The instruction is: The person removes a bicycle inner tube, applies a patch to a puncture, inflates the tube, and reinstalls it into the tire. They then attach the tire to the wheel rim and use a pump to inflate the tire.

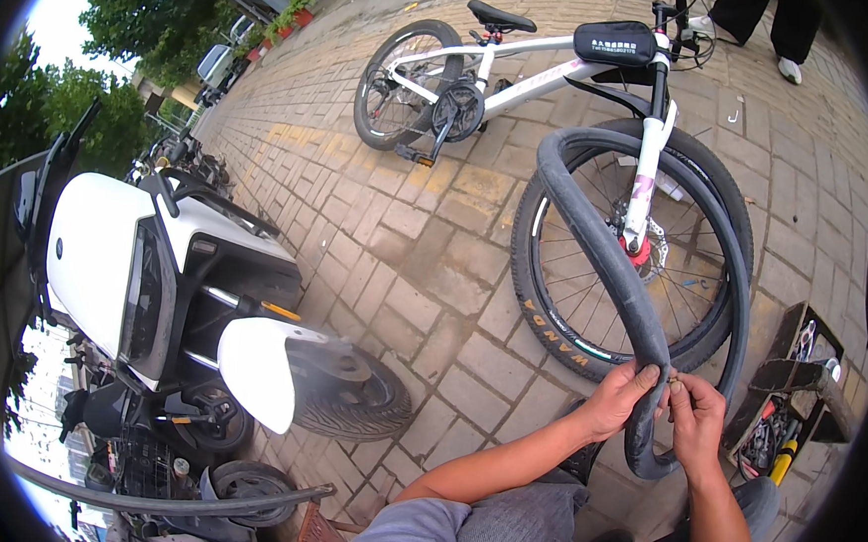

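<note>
So a white scooter (93, 240) is sitting well off to the left of the fingers. The left hand (617, 399) is curling around a dark, plump inner tube (605, 244), thumb pressing on it, with the tube looping away ahead of the fingers by the bike's front wheel (527, 277). Just beside it, the right hand (696, 414) is pinching narrowly on a small bit at the tube, too tiny to identify. Looks like fiddly fingertip work is going on; the next move is probably calling for a steady left grip and a light pinch. A toolbox (797, 379) is resting right of the fingers.
</note>
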